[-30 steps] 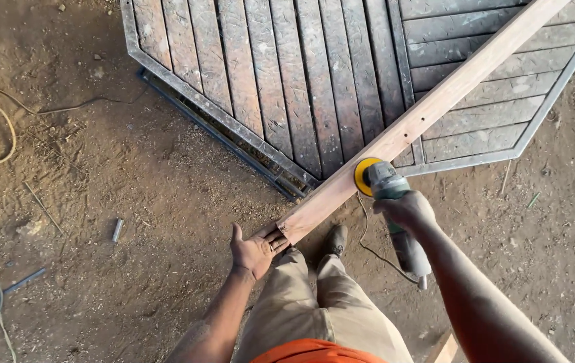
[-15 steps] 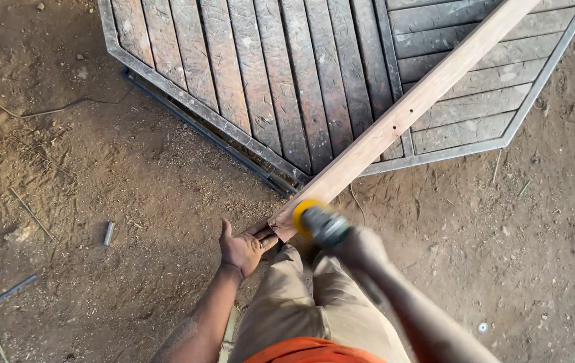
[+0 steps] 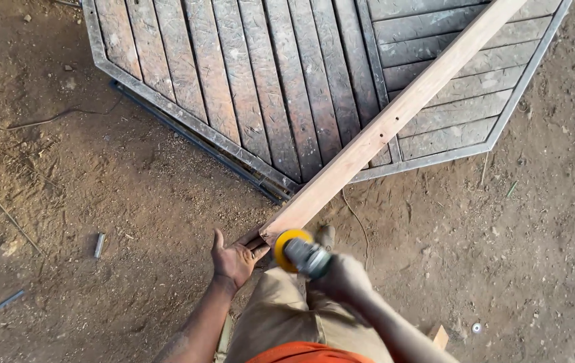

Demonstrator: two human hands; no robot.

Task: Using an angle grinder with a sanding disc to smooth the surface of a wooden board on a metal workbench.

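Observation:
A long pale wooden plank (image 3: 395, 121) runs diagonally from the upper right down to my knees, lying across a grey slatted panel (image 3: 267, 81) with a metal frame. My left hand (image 3: 232, 259) presses flat against the plank's near end, fingers spread. My right hand (image 3: 342, 277) grips a handheld grinder (image 3: 299, 251) with a yellow disc, and the disc sits right at the plank's near end. The right hand and tool are blurred by motion.
The ground is brown dirt strewn with sawdust. A thin cable (image 3: 25, 124) snakes at the left, a short metal piece (image 3: 99, 245) lies on the dirt, and a small wood offcut (image 3: 439, 336) sits by my right leg.
My right hand has carried the grinder down along the plank from beside the panel's edge to the plank's near end. My left hand has stayed at that end.

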